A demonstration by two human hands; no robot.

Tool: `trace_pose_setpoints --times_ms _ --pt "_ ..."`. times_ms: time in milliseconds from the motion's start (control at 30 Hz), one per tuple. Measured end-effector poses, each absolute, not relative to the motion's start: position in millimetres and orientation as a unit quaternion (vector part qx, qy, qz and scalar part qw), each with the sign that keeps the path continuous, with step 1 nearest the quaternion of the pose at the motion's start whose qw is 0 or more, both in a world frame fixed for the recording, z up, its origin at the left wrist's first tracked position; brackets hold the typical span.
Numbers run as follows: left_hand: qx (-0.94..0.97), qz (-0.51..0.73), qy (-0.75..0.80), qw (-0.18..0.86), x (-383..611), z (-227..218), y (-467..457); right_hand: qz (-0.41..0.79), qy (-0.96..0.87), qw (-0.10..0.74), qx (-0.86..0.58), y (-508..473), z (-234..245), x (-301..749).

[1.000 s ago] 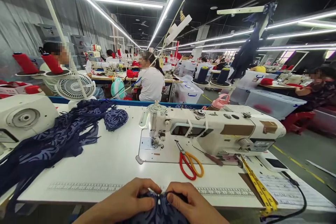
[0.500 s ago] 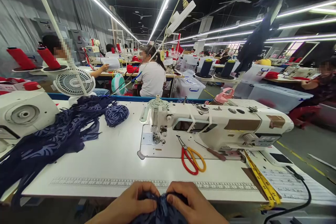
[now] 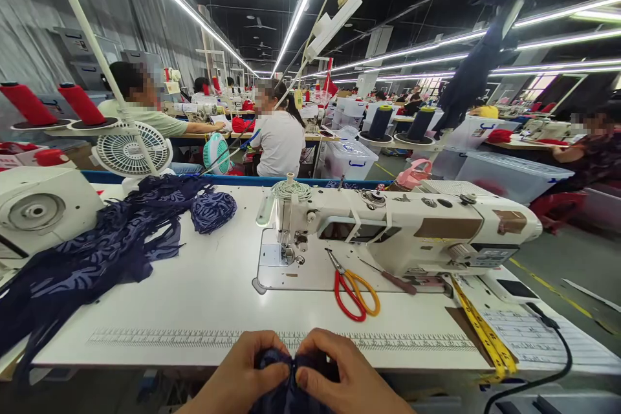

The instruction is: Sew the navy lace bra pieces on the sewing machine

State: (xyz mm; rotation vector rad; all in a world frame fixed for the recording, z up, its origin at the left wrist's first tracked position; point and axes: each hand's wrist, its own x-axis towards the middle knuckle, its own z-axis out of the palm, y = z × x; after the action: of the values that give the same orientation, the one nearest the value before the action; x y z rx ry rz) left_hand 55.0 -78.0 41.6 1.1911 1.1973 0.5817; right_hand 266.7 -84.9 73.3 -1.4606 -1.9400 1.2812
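Both hands pinch a gathered piece of dark blue patterned fabric [image 3: 276, 394] at the table's front edge. My left hand [image 3: 247, 372] grips it between thumb and bent fingers. On the other side, my right hand [image 3: 342, 372] does the same, its thumb close to the left one. The lower part of the fabric runs out of the picture. Beyond the hands stands a white sewing machine [image 3: 412, 213], its needle area [image 3: 287, 252] to the left. Scissors [image 3: 356, 294] with one red and one yellow handle lie in front of it, beside a brown-handled pointed tool [image 3: 392, 278].
A printed ruler scale [image 3: 194, 338] runs along the white table [image 3: 208, 291]. Navy fabric strips [image 3: 101, 252] and a fabric bundle [image 3: 213, 211] lie left. A yellow tape measure [image 3: 485, 330], written paper [image 3: 533, 336] and black cable [image 3: 565, 362] are right. Co-workers sit beyond.
My hands have drawn closer together, with the thumbs now nearly meeting on the fabric. The view has shifted slightly. A co-worker at the left now leans further into view.
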Motion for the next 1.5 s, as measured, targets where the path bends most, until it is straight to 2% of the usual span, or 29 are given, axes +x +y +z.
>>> trace_pose_setpoints --times_ms 267,567,700,833,933,1033,1267,1500 --pt "0.589 0.225 0.463 0.623 57.8 65.8 -76.5 0.558 -0.619 0.264 -0.486 -83.1 55.4 249.8" --pt "0.598 0.215 0.513 0.577 59.4 71.2 -79.4 0.506 -0.656 0.233 -0.51 -87.5 55.6 254.7" --pt "0.565 0.219 0.486 0.63 55.5 70.6 -76.3 0.552 -0.642 0.218 -0.485 -90.0 60.8 259.0" --pt "0.526 0.231 0.482 0.661 53.4 67.0 -73.0 0.62 -0.598 0.252 -0.44 -90.8 61.9 257.7" --pt "0.514 0.233 0.482 0.671 53.7 62.3 -71.6 0.596 -0.597 0.269 -0.464 -89.2 62.0 254.3" --pt "0.492 0.231 0.514 0.664 54.1 59.5 -70.0 0.553 -0.623 0.252 -0.493 -85.6 64.2 254.3" --pt "0.439 0.236 0.521 0.692 54.1 66.7 -67.9 0.577 -0.631 0.238 -0.461 -78.9 70.0 268.9" --pt "0.521 0.26 0.527 0.619 59.9 52.7 -70.8 0.57 -0.637 0.271 -0.443 -79.1 61.4 257.5"
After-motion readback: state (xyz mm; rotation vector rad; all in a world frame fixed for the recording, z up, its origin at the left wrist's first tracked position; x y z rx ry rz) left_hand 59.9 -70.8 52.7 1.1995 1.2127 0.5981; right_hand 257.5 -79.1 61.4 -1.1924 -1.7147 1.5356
